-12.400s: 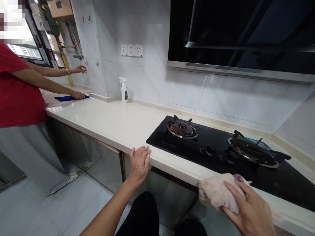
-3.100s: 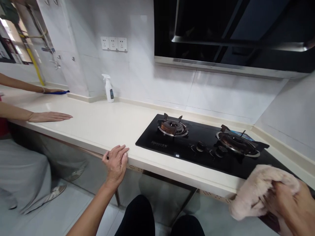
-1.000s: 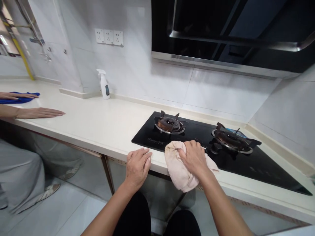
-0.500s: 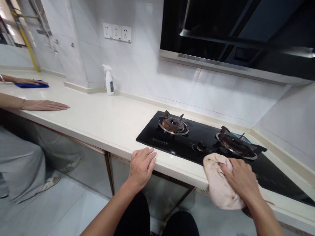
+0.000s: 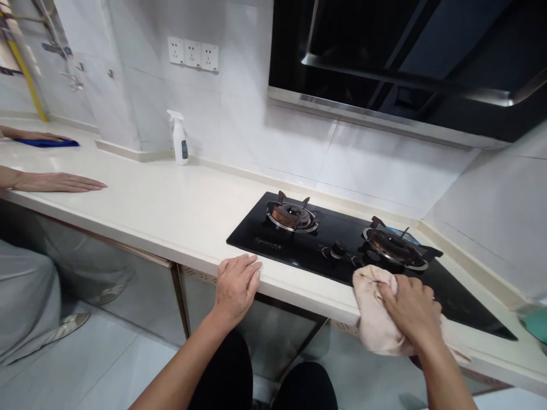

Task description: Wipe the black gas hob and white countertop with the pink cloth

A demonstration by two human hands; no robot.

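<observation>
My right hand grips a pale pink, stained cloth. The cloth lies over the front edge of the black glass gas stove and hangs down past the counter edge. My left hand rests on the counter's front edge, near the stove's left front corner, holding nothing, with its fingers laid over the edge. Two burners stand on the stove, the left burner and the right burner, with a control knob between them.
A white spray bottle stands against the wall on the pale countertop. At the left, another person's hand lies flat; their other hand presses a blue cloth. A black range hood overhangs the stove. A green object shows at far right.
The view has turned slightly right, bringing the green object in. My right hand has slid a little rightward with the cloth along the stove's front edge. My left hand stays in place.
</observation>
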